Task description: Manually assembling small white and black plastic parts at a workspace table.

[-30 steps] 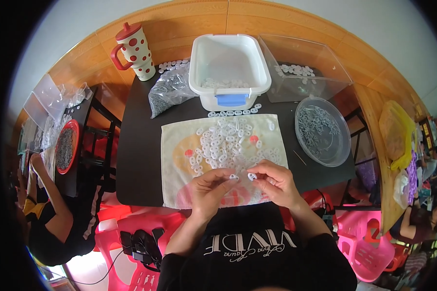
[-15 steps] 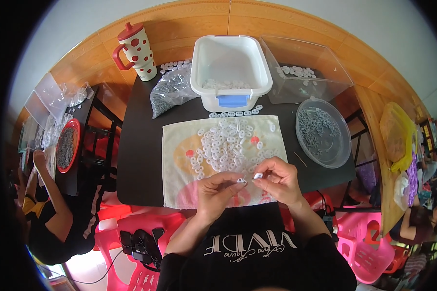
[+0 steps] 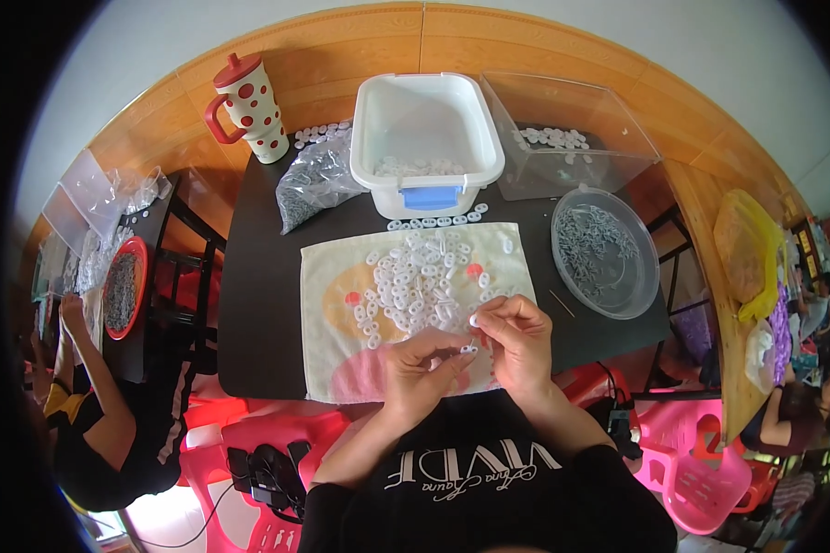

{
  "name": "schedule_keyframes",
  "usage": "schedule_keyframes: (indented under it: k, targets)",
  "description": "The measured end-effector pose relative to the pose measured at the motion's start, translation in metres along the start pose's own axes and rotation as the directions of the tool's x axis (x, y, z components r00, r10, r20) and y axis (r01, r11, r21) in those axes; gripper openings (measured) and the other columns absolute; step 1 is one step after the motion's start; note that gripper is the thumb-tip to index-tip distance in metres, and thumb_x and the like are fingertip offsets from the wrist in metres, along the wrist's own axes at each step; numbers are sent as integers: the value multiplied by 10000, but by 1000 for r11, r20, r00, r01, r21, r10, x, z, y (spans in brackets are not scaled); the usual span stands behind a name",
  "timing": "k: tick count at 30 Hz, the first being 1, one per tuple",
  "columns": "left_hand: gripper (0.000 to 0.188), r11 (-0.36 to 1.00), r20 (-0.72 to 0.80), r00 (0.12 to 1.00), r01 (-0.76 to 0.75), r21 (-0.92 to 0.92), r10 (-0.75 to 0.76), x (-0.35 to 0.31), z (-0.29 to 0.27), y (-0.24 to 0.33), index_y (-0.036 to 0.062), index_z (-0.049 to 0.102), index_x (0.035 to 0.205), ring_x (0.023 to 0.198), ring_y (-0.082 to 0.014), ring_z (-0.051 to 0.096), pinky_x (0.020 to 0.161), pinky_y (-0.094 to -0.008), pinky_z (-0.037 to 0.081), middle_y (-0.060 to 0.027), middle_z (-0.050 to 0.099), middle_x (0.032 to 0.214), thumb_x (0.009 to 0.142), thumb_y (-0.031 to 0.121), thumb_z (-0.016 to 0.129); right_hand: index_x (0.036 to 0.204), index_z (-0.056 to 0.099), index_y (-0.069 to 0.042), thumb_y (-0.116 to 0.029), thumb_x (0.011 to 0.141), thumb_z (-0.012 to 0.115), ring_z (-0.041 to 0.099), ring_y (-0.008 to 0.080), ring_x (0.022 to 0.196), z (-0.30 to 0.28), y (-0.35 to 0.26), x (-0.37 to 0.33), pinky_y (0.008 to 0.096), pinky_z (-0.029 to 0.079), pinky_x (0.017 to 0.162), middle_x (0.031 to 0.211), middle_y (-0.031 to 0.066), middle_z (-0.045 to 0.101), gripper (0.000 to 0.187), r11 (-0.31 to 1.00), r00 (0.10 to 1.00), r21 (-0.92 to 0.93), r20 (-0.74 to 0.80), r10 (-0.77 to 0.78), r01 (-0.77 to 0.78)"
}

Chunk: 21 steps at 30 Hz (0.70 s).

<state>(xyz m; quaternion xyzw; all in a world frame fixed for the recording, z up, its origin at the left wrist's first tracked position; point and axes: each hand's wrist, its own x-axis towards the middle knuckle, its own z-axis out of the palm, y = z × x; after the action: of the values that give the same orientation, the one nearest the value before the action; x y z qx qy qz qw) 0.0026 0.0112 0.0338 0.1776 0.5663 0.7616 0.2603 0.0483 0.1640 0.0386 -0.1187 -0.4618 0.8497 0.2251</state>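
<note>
My left hand (image 3: 420, 376) pinches a small white oval plastic piece with two holes (image 3: 468, 349) between thumb and forefinger. Just beside it, my right hand (image 3: 520, 348) is closed on another white piece (image 3: 475, 321), mostly covered by the fingertips. Something thin shows between the two hands, too small to make out. Both hands hover over the near edge of a patterned cream towel (image 3: 327, 263). A heap of the same white two-holed pieces (image 3: 420, 281) lies on the towel, beyond my hands.
A white bin (image 3: 429, 198) with a blue latch stands behind a row of white pieces (image 3: 433, 222). To its left are a bag of small grey parts (image 3: 314, 180) and a spotted tumbler (image 3: 254, 111). Rightward sit a clear box (image 3: 609, 166), a round tub of grey parts (image 3: 650, 276) and a thin stick (image 3: 561, 303).
My right hand has turned and risen slightly, its piece now farther from me than the left one. The left hand still holds its piece. The whole view has shifted a little.
</note>
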Motion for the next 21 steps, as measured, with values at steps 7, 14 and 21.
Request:
schedule_keyframes:
  k: [7,14,21]
  targets:
    - [282,996,-31,998,44,-82,-47,1,0,0,-44,679,1097,832,-114,673,742,-236,550,-77,695,926,833,-145,682,824,635,17,113,854,686,640,140,836,1,10,-5,274,515,766,923,108,673,112,997,996,-28,55,-75,76]
    - [360,994,-49,999,-22,-111,16,2,3,5,-39,663,1176,765,-101,644,694,-226,530,-82,693,904,832,-141,686,819,626,22,112,866,678,628,128,826,1,2,-4,274,515,766,917,107,667,114,996,994,-74,98,-38,45]
    - [391,997,-36,999,-38,-71,35,1,-1,1,-14,675,1205,756,-75,620,670,-207,507,-60,687,882,837,-146,679,818,620,28,110,881,667,615,111,822,2,0,-5,248,513,756,916,101,659,114,985,983,-135,160,-85,107]
